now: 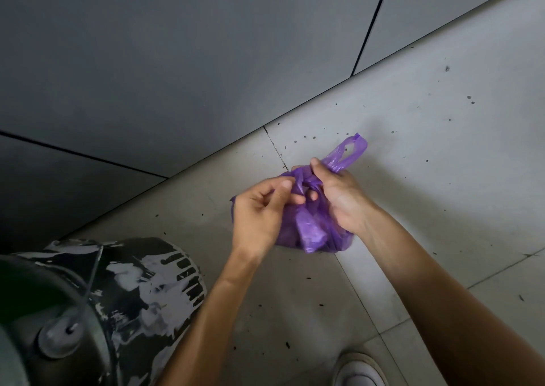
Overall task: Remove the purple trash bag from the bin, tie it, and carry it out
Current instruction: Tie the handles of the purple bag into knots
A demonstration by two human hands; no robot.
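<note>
Head view: left hand [259, 209], right hand [339, 197] grip purple bag [312, 229] neck; paint-splashed bin [132, 282] beside (shoe [359, 371] near).

Room to the right
I've got bare floor [442, 194] right of the bag [312, 226]; wall [177, 61] shuts the left, bin [132, 291] crowds lower left.
</note>
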